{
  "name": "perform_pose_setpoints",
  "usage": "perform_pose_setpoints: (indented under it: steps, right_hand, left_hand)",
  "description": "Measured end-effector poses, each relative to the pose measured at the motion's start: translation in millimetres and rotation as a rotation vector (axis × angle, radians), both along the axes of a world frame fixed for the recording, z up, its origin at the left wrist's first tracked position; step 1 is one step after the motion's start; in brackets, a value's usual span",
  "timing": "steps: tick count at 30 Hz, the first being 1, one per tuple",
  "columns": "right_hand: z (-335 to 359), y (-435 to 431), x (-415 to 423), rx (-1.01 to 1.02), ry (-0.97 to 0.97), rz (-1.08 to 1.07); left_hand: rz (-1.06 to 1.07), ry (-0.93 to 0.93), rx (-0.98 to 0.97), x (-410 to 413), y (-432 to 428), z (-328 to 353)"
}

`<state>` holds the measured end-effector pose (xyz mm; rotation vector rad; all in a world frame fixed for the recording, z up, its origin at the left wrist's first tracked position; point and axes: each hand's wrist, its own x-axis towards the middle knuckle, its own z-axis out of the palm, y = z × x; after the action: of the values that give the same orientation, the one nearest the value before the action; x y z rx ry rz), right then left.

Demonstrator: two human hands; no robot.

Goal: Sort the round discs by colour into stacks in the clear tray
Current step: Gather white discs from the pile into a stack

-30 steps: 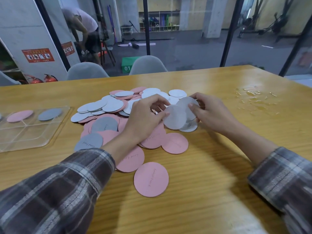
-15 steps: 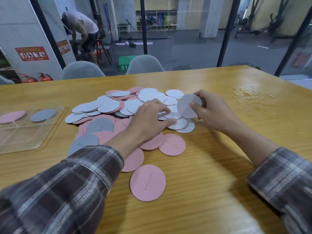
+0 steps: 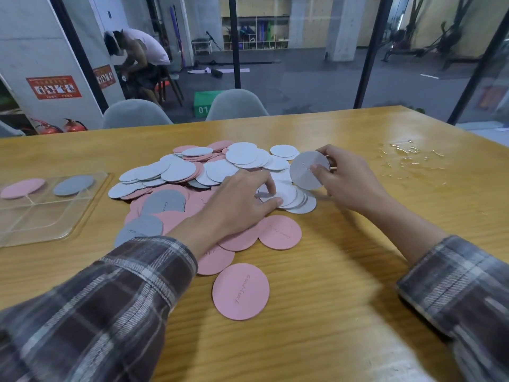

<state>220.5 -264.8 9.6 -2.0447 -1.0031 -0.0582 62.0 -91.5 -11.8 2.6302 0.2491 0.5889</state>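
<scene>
Your left forearm lies across the near side of the pile [image 3: 192, 172] and hides the discs under it. A spill [image 3: 407, 158] of clear liquid glistens on the table [image 3: 330, 312] just beyond your right hand [image 3: 351, 180]. Two grey chairs [image 3: 237, 104] stand at the far edge. Behind the glass a person [image 3: 137, 51] bends over, and two red extinguishers [image 3: 73, 125] sit at the far left.

Your right hand pinches a grey disc [image 3: 308, 168] at the pile's right edge, tilted up off the table, with the thumb on its face. Your left hand [image 3: 239, 205] pinches the near edge of a white disc [image 3: 285, 193] that tops a small white stack.

The tray [image 3: 41, 216] sits on the table well left of the pile, apart from both hands. It holds two discs in its far row, a pink disc [image 3: 23, 188] on the left and a second grey [image 3: 73, 185] beside it.

In the pile, two dark grey discs show on the near left. The whites and pinks overlap too much to count. One lone pink [image 3: 240, 291] lies nearest you, just beside the rest.
</scene>
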Motion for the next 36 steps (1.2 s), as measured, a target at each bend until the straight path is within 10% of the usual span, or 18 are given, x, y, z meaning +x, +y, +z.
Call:
perform_pose_setpoints:
  steps: [17, 36]
  right_hand:
    - [1, 4, -16, 0.021, 0.190, 0.152]
    - [-5, 3, -4, -0.016, -0.006, 0.048]
  left_hand:
    - [0.098, -0.364, -0.312, 10, -8, 17]
    - [0.279, 0.020, 0.060, 5, 3, 4]
